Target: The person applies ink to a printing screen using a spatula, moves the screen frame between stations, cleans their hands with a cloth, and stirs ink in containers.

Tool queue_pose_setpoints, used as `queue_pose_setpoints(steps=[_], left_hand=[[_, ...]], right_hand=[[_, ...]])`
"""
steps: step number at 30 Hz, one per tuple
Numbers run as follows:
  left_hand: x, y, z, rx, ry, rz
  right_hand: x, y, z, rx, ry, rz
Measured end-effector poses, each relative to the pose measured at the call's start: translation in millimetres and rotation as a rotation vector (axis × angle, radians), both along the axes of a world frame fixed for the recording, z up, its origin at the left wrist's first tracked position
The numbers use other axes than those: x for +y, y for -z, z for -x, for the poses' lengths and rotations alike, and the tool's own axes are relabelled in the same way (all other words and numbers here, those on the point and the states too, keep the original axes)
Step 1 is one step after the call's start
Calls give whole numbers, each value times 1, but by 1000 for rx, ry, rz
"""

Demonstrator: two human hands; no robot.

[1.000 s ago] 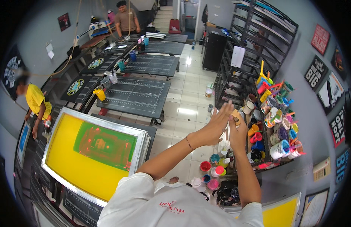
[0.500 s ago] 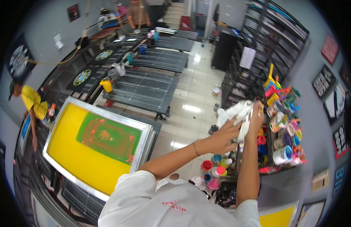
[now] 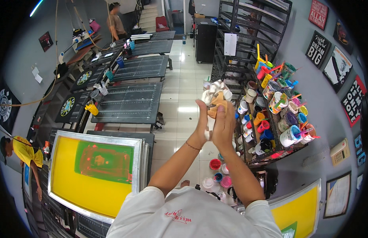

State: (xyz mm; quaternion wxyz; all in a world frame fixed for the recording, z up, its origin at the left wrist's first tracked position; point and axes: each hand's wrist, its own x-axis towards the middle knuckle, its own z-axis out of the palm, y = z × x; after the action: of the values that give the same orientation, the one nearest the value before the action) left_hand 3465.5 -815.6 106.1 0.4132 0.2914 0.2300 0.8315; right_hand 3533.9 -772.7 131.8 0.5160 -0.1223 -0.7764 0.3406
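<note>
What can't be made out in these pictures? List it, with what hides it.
Head view, all:
- Left hand: fingers mostly hidden behind the tan piece and white cloth.
- Tan piece: partly covered by the right hand's thumb.
- Lower-right yellow screen: cut off by the bottom edge.

- You wear red lettering (image 3: 180,217) on your white shirt (image 3: 204,208).
- At your right: red wall sign (image 3: 318,15), lettered white.
- Black wall sign (image 3: 317,50), lettered white.
- Red-and-black sign (image 3: 354,101), lettered white.
- Blue wall letters (image 3: 359,151), partly cut off.
</note>
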Motion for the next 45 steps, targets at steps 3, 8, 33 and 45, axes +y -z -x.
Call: queue_pose_setpoints(steps=[3,8,33,45], left_hand=[[17,-9,3,-168,-170,-100],[17,41,-3,351,-278,250],[4,56,100,-9,378,193],[-7,-18,44,1471,-633,457]], right_hand=[[-16,14,2,3,-66,171],[52,13,36,-6,-181,541],[103,14,66,-338,-427,-271],[121,-42,30,-792,-201,-341]])
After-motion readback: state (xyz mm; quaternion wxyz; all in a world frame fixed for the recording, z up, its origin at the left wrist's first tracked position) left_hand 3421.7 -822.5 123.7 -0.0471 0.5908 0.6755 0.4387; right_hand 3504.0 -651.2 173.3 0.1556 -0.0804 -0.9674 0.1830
